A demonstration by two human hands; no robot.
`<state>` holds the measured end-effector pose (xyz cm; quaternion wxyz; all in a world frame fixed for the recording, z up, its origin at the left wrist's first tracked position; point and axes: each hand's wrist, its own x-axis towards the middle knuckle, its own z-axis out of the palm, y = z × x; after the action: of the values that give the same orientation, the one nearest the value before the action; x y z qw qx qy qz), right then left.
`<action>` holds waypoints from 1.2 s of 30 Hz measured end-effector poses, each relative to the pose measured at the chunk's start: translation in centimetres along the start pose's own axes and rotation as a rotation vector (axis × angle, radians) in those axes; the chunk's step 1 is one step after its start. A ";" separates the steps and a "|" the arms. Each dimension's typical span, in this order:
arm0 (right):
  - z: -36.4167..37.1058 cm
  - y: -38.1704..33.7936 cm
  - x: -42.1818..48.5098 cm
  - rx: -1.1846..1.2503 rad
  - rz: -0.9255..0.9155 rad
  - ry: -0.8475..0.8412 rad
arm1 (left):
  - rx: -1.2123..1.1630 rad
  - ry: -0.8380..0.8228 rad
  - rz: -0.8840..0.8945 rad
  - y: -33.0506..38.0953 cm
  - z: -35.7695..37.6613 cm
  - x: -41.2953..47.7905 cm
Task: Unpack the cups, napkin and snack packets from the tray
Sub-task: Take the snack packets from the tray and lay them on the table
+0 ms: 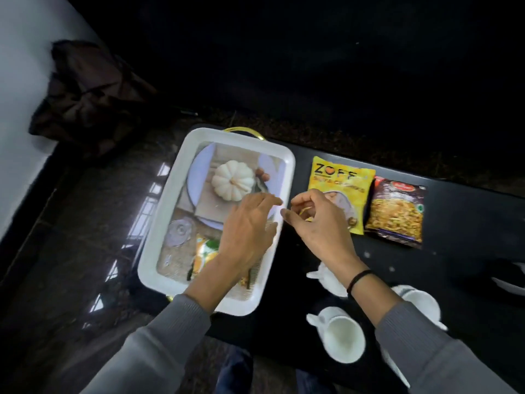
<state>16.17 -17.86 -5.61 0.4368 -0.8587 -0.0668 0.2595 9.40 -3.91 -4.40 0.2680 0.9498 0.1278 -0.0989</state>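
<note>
A white tray (159, 251) with gold handles and a printed pumpkin picture lies on the dark table. An orange and green snack packet (203, 255) lies at its near end, partly hidden by my left wrist. My left hand (250, 228) hovers over the tray's right half, fingers spread and empty. My right hand (315, 223) is just right of the tray, fingers loosely curled and apart, covering the lower left corner of a yellow snack packet (341, 177). Beside that lies a dark snack packet (397, 211). Three white cups (341, 334) (331, 281) (420, 302) stand near me.
A white object (511, 282) pokes in at the right edge of the table. A brown cloth bundle (88, 92) lies at the far left by a pale wall. The table's left edge (133, 282) runs just beside the tray, with glossy floor beyond.
</note>
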 end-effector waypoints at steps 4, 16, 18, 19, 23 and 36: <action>5.5 -1.4 -0.8 -0.072 0.107 -0.254 | 0.093 -0.010 -0.251 -6.5 -1.7 -3.7; 9.5 -2.3 -1.3 0.030 0.381 -0.348 | -0.801 -0.112 -0.775 -12.5 -2.1 -6.7; 8.9 -2.2 -0.9 0.322 0.472 -0.341 | -1.107 -0.113 -0.803 -12.9 -2.5 -6.4; 8.5 -2.3 -0.7 0.465 0.503 -0.346 | -1.257 -0.114 -0.792 -13.0 -2.8 -6.3; 6.7 -2.6 -0.4 0.602 0.466 -0.473 | -1.559 -0.099 -0.614 -12.2 -3.6 -5.5; -1.0 0.1 -0.4 0.659 0.119 -0.263 | -1.244 -0.150 -0.224 -2.5 -2.9 0.1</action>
<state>16.38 -18.80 -5.07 0.6621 -0.6334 0.0152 0.4002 9.14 -0.30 -3.18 0.7658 0.5878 0.2409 -0.0999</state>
